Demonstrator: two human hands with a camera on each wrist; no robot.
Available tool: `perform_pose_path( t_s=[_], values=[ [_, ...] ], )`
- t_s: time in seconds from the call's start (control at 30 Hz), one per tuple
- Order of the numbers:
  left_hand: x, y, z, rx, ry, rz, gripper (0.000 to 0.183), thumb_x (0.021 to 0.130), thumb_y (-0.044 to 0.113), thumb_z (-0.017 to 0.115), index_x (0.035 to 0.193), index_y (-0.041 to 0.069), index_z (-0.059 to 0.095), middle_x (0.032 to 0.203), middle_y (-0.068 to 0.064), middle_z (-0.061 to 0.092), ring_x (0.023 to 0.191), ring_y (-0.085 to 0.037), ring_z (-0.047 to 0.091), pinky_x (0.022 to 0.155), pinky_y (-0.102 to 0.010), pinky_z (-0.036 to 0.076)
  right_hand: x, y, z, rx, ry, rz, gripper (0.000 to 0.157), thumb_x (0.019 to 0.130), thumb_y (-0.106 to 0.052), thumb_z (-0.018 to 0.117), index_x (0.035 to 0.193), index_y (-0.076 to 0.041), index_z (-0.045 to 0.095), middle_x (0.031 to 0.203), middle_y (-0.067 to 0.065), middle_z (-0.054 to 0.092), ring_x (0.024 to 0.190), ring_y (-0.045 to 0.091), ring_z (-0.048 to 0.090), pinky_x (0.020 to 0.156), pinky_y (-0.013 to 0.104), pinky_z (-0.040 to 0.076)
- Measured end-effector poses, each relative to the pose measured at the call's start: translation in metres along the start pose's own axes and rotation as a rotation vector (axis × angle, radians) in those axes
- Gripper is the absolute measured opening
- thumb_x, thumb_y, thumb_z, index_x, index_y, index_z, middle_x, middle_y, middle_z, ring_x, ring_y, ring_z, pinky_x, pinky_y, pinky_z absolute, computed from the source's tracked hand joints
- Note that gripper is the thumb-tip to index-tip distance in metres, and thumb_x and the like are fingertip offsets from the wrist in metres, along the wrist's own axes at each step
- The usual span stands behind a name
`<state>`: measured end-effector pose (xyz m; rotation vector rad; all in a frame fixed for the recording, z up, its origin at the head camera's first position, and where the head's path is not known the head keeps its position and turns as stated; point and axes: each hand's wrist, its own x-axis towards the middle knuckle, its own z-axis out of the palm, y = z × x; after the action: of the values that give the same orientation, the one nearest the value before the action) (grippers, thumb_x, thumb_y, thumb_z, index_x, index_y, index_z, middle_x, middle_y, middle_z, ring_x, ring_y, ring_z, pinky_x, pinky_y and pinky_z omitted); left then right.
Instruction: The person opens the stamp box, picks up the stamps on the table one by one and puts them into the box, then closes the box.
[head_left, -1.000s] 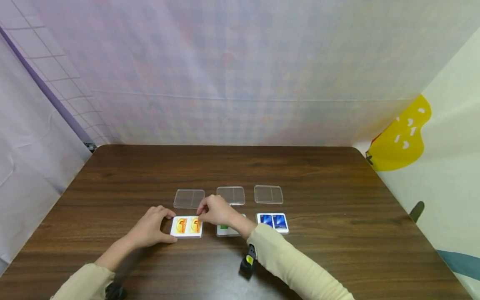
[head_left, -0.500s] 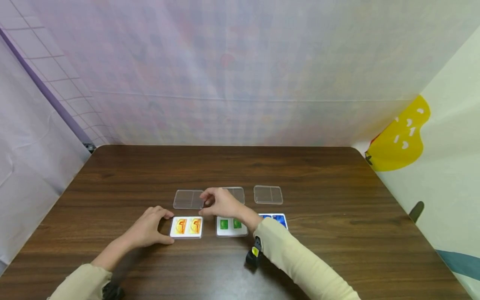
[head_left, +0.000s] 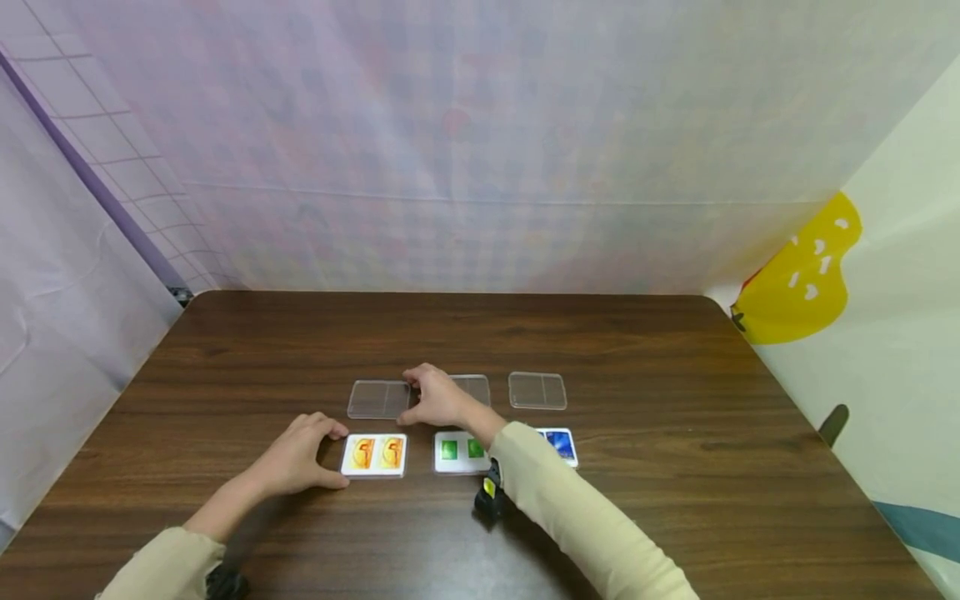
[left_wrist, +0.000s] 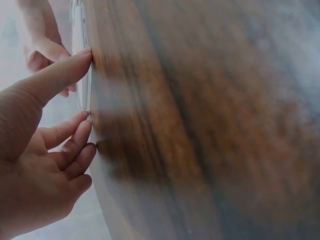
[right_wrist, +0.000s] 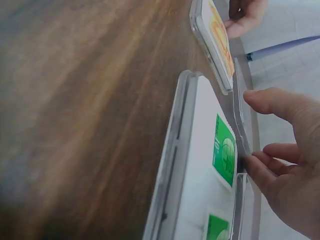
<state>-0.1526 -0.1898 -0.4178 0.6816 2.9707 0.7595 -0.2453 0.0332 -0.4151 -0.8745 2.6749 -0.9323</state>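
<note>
A clear case with a white insert and two orange-and-yellow stamps lies flat at the left of the near row. My left hand holds its left end, thumb at the near corner and index finger at the far one. Beyond it lies a thin transparent lid. My right hand reaches to that lid's right end, thumb and fingers spread at its near and far corners; in the right wrist view the thumb tip is close to the lid, and contact is hard to tell.
A case with two green stamps and one with blue stamps lie right of the orange one, partly under my right arm. Two more transparent lids lie behind them. The brown wooden table meets curtains at the back.
My right hand has moved from the orange stamp case's right edge, away from me, to the lid behind it. The left hand stays at the case with its fingertips shifted slightly left.
</note>
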Motion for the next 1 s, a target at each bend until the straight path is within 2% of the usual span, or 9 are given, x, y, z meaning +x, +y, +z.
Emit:
perform_pose_path(
  t_s=[0.23,0.53,0.77,1.0],
  values=[
    [0.0010,0.0020,-0.0011,-0.003,-0.007,-0.001,0.055,0.056,0.030,0.084,0.097,0.003,0.060,0.087,0.000,0.053,0.088,-0.023,0.048,0.079,-0.040,0.041,0.0063,-0.0022,0.0007,-0.053,-0.024,0.028,0.071,0.063,-0.018,0.080,0.121,0.009,0.050,0.113,0.017,0.054,0.103,0.024,0.052,0.091,0.028,0.041],
    [0.0016,0.0022,-0.0016,0.000,-0.014,-0.004,0.055,0.056,0.030,0.084,0.097,0.003,0.060,0.087,0.000,0.052,0.088,-0.023,0.048,0.078,-0.040,0.041,0.0085,-0.0038,0.0008,-0.125,-0.035,0.003,0.060,0.065,-0.019,0.079,0.114,0.007,0.057,0.108,0.013,0.056,0.101,0.021,0.049,0.092,0.026,0.039],
    [0.0017,0.0017,-0.0010,-0.003,-0.018,-0.016,0.055,0.056,0.031,0.084,0.097,0.003,0.060,0.087,0.000,0.053,0.088,-0.022,0.048,0.078,-0.039,0.041,0.0088,-0.0014,0.0014,-0.127,-0.021,-0.008,0.054,0.065,-0.021,0.076,0.110,0.005,0.060,0.106,0.013,0.058,0.100,0.021,0.052,0.090,0.026,0.041],
    [0.0013,0.0016,-0.0013,-0.005,-0.014,-0.009,0.055,0.056,0.031,0.084,0.097,0.003,0.060,0.087,0.000,0.053,0.088,-0.022,0.048,0.078,-0.040,0.041,0.0055,-0.0007,-0.0004,-0.083,0.001,0.020,0.052,0.063,-0.023,0.076,0.106,0.002,0.062,0.101,0.011,0.061,0.093,0.019,0.056,0.083,0.023,0.044]
  ],
)
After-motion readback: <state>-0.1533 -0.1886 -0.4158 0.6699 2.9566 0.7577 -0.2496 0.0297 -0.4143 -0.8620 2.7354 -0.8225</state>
